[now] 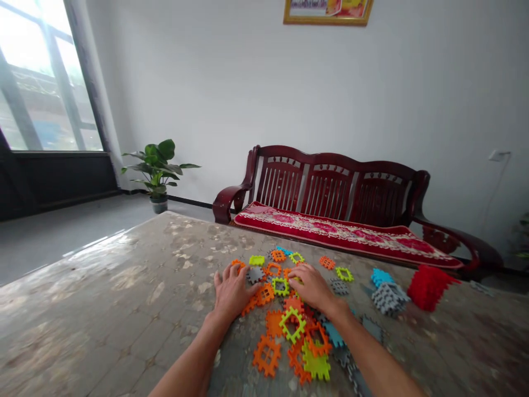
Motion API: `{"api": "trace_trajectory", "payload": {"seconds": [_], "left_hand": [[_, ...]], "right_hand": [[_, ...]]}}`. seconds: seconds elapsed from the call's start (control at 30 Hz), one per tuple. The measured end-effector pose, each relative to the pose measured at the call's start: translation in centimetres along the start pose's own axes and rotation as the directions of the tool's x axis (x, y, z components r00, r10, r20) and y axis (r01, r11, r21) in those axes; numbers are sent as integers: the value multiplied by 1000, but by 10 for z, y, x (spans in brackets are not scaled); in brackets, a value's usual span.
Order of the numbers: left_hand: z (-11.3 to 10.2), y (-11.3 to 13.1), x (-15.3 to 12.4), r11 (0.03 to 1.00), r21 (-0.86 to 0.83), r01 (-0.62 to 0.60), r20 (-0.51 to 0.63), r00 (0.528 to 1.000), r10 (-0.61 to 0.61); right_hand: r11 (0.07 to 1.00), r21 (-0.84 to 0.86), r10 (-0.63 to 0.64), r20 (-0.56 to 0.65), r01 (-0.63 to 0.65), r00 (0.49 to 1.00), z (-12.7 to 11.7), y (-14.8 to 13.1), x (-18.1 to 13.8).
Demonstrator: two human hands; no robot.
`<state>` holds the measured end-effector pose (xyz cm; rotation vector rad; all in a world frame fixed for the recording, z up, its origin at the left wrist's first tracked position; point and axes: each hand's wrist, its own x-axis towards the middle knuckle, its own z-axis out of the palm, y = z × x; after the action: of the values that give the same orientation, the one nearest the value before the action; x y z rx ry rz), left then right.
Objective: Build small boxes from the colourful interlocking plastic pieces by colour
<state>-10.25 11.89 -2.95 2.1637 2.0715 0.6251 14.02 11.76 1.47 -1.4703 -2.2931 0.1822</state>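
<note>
Flat plastic building tiles with notched edges lie in a loose heap on the table. My left hand point(232, 290) rests at the heap's left side, its fingers and thumb apart around a grey tile point(255, 274). Opposite it, my right hand point(312, 284) reaches over the heap with bent, parted fingers, touching tiles that it partly hides. Between the hands is a lime-green window tile point(280, 286). Nearer to me are an orange window tile point(266, 355), a lime-green frame tile point(292, 324) and a solid lime-green tile point(316, 364). My right forearm covers some blue and grey tiles.
On the right of the patterned table point(136, 309) stand a red stack of tiles point(427, 288), a grey stack point(389, 299) and a blue stack point(381, 277). A wooden bench point(326, 184) with a red cushion is behind the table. A potted plant point(159, 165) stands at back left.
</note>
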Motion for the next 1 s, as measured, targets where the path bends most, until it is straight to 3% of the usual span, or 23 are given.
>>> {"api": "trace_trajectory", "payload": {"seconds": [0.3, 0.43, 0.53, 0.67, 0.77, 0.9, 1.0], "left_hand": [[-4, -2, 1, 996, -29, 80, -40, 996, -81], [-4, -3, -1, 994, -19, 105, -55, 993, -106], [-6, -2, -3, 995, -27, 97, -117, 988, -99], [-9, 12, -9, 987, -94, -127, -184, 977, 108], [-11, 35, -22, 928, -172, -329, -50, 944, 325], [-10, 61, -44, 816, -218, -535, 107, 818, 565], [-9, 64, -52, 781, -188, -595, 151, 768, 622]], "right_hand": [[993, 20, -120, 103, 118, 987, 12, -47, -32], [992, 76, -105, 69, 99, 992, 6, -52, -58], [999, 41, 8, -51, -6, 999, 0, -46, -82], [970, -80, 208, -218, -230, 953, 1, -27, -112], [943, -125, 277, -222, -309, 935, 10, -16, -124], [973, -71, 208, -142, -220, 968, 17, -14, -126], [993, 44, 116, -92, -112, 989, 12, -13, -125]]}}
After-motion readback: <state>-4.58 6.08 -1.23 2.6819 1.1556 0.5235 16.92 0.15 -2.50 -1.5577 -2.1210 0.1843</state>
